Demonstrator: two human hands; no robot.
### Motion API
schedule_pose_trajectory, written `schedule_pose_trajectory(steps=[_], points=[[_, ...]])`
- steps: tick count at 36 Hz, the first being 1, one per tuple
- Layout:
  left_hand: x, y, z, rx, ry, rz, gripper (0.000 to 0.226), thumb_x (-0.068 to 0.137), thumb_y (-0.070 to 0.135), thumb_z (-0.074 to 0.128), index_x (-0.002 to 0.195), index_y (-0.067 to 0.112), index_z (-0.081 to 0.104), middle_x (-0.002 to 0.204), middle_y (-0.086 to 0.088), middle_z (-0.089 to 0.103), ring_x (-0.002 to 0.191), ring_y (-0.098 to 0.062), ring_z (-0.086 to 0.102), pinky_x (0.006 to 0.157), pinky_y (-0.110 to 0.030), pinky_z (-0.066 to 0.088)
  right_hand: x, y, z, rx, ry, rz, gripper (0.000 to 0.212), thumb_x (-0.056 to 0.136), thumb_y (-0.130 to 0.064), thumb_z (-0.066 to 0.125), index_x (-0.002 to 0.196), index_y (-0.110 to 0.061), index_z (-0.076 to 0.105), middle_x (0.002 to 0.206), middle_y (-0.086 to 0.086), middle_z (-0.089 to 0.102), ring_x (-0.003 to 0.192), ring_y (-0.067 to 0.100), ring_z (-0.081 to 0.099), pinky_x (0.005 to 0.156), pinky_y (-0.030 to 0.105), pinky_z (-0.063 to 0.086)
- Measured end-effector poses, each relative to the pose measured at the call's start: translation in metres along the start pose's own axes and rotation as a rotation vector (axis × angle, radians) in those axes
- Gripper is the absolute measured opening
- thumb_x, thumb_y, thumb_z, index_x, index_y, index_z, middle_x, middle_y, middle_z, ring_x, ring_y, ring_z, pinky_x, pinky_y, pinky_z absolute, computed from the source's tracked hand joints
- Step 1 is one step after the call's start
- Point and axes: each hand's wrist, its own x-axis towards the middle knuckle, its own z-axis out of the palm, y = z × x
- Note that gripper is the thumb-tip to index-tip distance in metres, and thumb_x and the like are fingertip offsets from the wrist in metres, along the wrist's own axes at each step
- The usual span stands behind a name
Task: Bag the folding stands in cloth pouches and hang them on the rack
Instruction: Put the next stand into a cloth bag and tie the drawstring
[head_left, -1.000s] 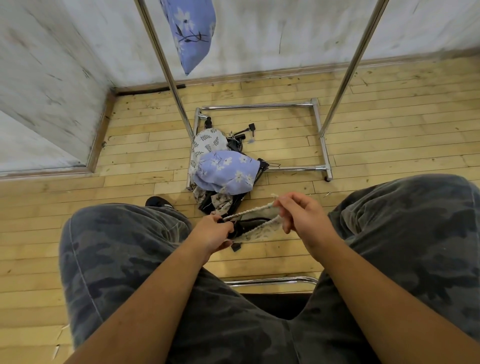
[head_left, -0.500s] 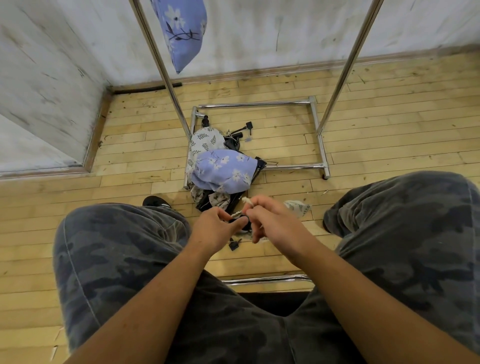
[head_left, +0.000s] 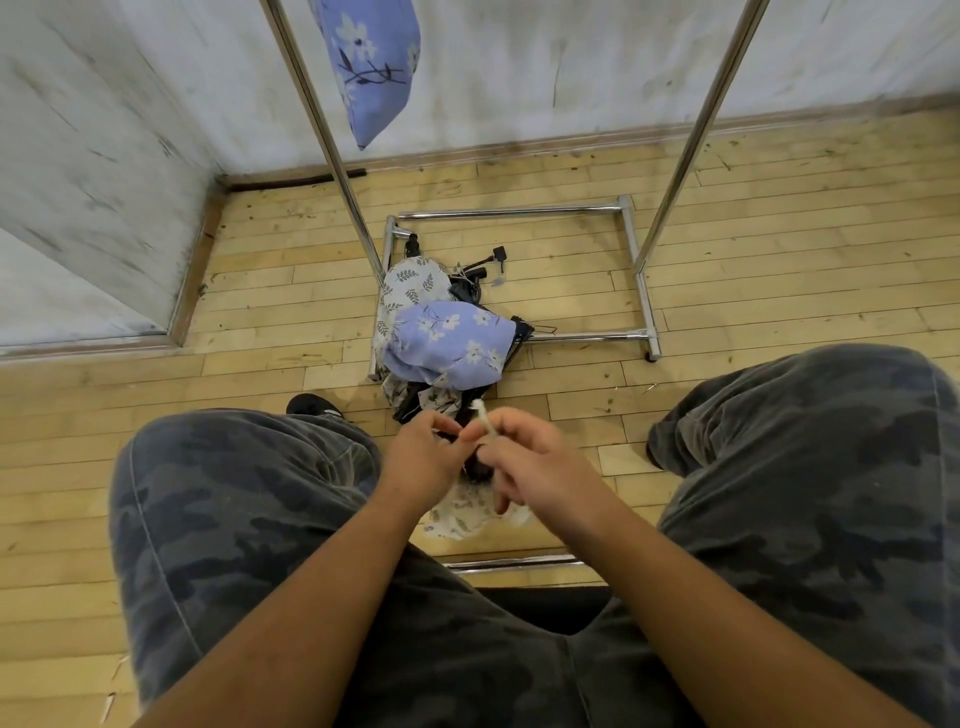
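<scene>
Seated person, both hands just in front of the base of the chrome garment rack (head_left: 519, 212). Right hand (head_left: 535, 467) pinches cream drawstring cord (head_left: 482, 415); left hand (head_left: 423, 454) grips neck of white leaf-print cloth pouch (head_left: 467, 517). Looks like cinching: pull cord straight out, keep neck pinned, so nothing slips out.

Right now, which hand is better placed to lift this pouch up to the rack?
Probably right: the right hand pinches the white drawstring, and the pouch hangs below it. The left hand only pinches at the pouch's neck, so it can let go.
</scene>
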Motion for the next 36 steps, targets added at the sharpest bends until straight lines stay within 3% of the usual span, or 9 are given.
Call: schedule_pose_trajectory(steps=[3,6,12,17,22,25,29,32,36], points=[[-0.001,0.004,0.000,-0.138,-0.019,-0.029,0.016,0.098,0.035,0.065,0.110,0.025,0.061,0.091,0.002,0.068,0.062,-0.010,0.055,0.052,-0.022,0.039,0.007,0.015,-0.012,0.085,0.068,0.107,0.033,0.100,-0.008,0.051,0.117,-0.025,0.073,0.049,-0.011,0.039,0.045,0.008,0.037,0.063,0.041,0.044],[-0.002,0.003,-0.001,-0.227,-0.057,-0.070,0.015,0.096,0.022,0.062,0.111,0.026,0.063,0.090,0.003,0.075,0.068,-0.015,0.059,0.063,-0.031,0.050,0.011,0.029,-0.018,0.151,0.116,0.194,0.029,0.101,-0.013,0.053,0.116,-0.028,0.073,0.055,-0.006,0.033,0.046,0.010,0.035,0.064,0.041,0.043],[-0.008,0.008,-0.003,-0.326,-0.135,-0.066,0.021,0.092,0.022,0.068,0.111,0.030,0.062,0.084,0.008,0.076,0.072,-0.012,0.062,0.068,-0.032,0.052,0.016,0.041,-0.026,0.167,0.135,0.253,0.023,0.101,-0.028,0.058,0.099,-0.021,0.080,0.072,0.005,0.053,0.053,0.018,0.043,0.059,0.038,0.047],[-0.014,0.015,-0.007,-0.336,-0.208,0.022,0.020,0.096,0.017,0.060,0.113,0.027,0.060,0.081,0.009,0.076,0.072,-0.010,0.062,0.072,-0.032,0.054,0.016,0.047,-0.030,0.212,0.109,0.324,0.027,0.103,-0.040,0.057,0.108,-0.021,0.076,0.070,0.002,0.047,0.052,0.014,0.039,0.053,0.033,0.046],[-0.022,0.026,-0.009,-0.339,-0.319,0.075,0.020,0.093,0.011,0.057,0.109,0.024,0.055,0.089,-0.013,0.076,0.073,-0.023,0.055,0.071,-0.042,0.045,0.018,0.046,-0.027,0.256,0.072,0.309,0.033,0.099,-0.046,0.062,0.112,-0.018,0.073,0.080,0.002,0.049,0.060,0.014,0.041,0.057,0.032,0.045],[-0.026,0.029,-0.008,-0.301,-0.396,0.095,0.028,0.088,0.003,0.058,0.109,0.021,0.051,0.100,-0.009,0.078,0.076,-0.017,0.062,0.076,-0.038,0.050,0.021,0.046,-0.026,0.260,0.076,0.271,0.029,0.100,-0.044,0.061,0.108,-0.020,0.075,0.093,0.006,0.053,0.069,0.017,0.043,0.060,0.033,0.046],[-0.028,0.031,-0.007,-0.299,-0.466,0.109,0.024,0.091,0.003,0.058,0.108,0.016,0.049,0.090,-0.001,0.079,0.075,-0.006,0.065,0.078,-0.033,0.052,0.022,0.052,-0.028,0.170,0.117,0.196,0.026,0.098,-0.040,0.065,0.104,-0.018,0.079,0.094,0.002,0.065,0.079,0.021,0.049,0.061,0.031,0.046],[-0.027,0.032,-0.004,-0.329,-0.524,0.081,0.024,0.092,0.004,0.060,0.110,0.015,0.049,0.096,0.008,0.079,0.080,-0.006,0.071,0.080,-0.035,0.054,0.023,0.056,-0.030,0.225,0.210,0.180,0.023,0.099,-0.031,0.065,0.103,-0.012,0.077,0.079,-0.007,0.072,0.070,0.015,0.049,0.056,0.028,0.039],[-0.025,0.031,0.000,-0.421,-0.524,0.033,0.025,0.094,0.009,0.061,0.117,0.017,0.053,0.112,0.011,0.077,0.097,-0.014,0.075,0.081,-0.037,0.056,0.024,0.055,-0.033,0.311,0.279,0.176,0.021,0.100,-0.024,0.065,0.100,-0.008,0.079,0.082,0.005,0.071,0.063,0.013,0.049,0.051,0.026,0.035]])
